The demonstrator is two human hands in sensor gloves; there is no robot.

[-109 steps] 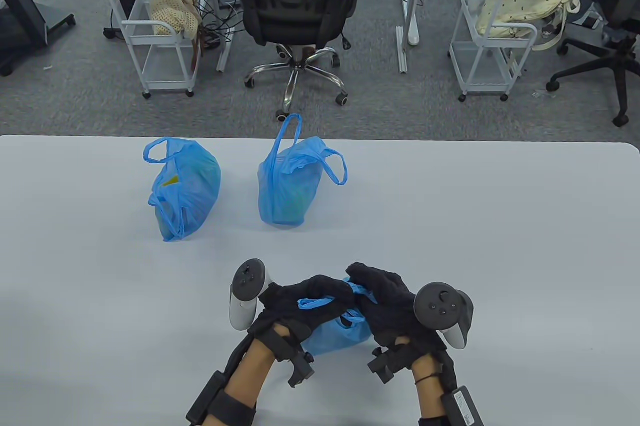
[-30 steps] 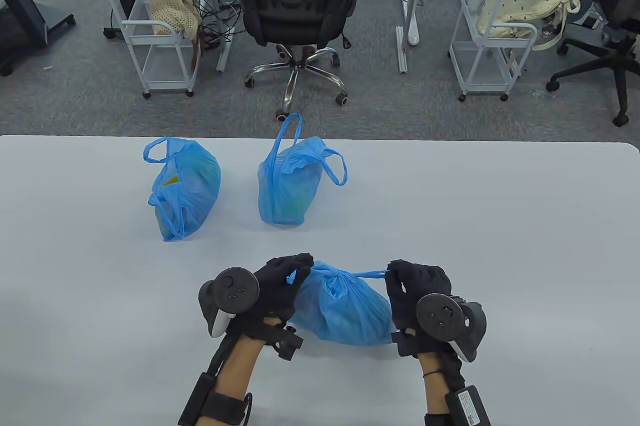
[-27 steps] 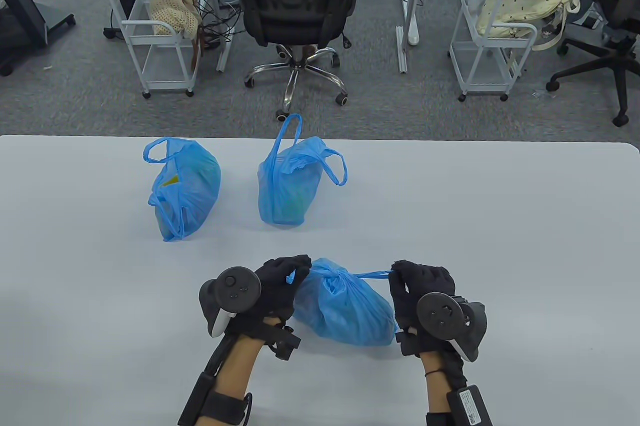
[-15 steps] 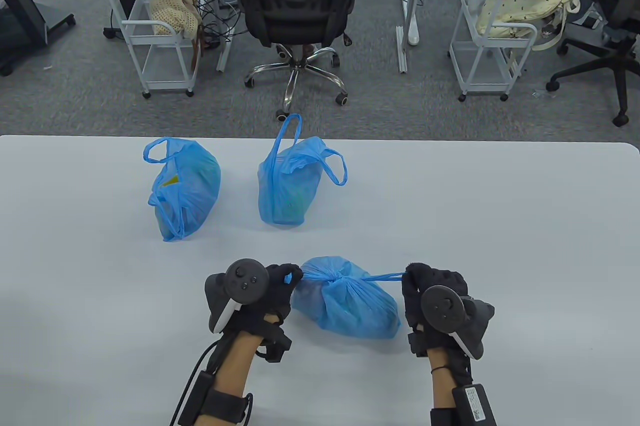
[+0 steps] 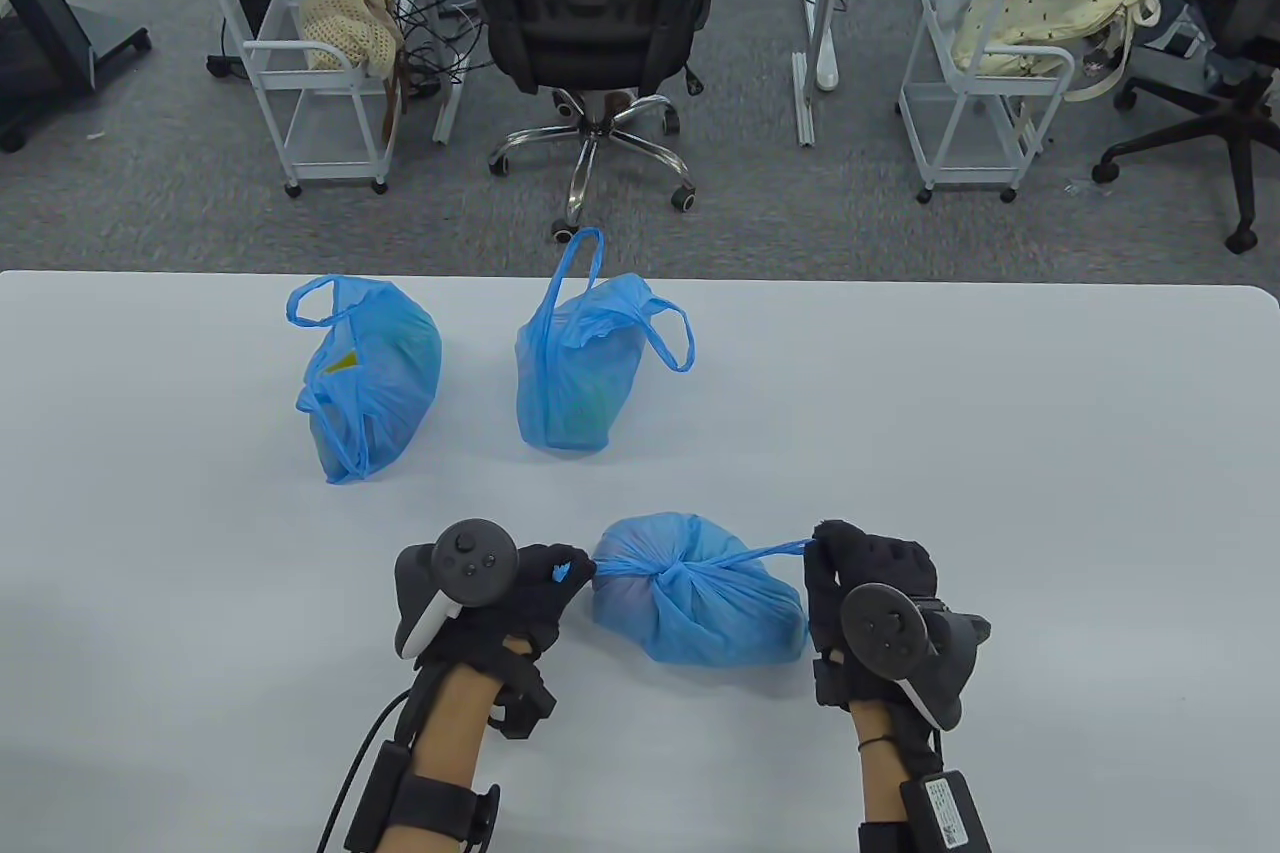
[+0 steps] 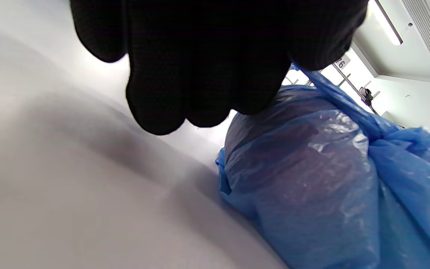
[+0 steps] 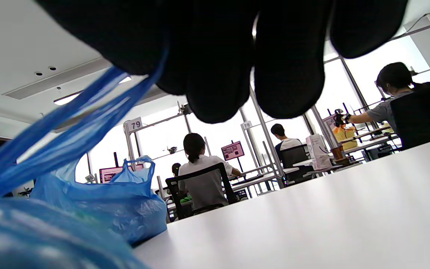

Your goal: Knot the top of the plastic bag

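Bag sits on table btwn both hands, knot already cinched on top. Left hand pinches one handle end, right hand pinches the other, both taut. Looks nearly done, prob just a 2nd tie or let go.

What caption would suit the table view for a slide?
Both gloved hands, left hand and right hand, pull the handles of the near blue bag apart, tightening its knot.

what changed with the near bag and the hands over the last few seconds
The left hand and right hand, earlier bunched over the near bag, each took a handle end and pulled apart, cinching the knot. The two far bags stayed put.
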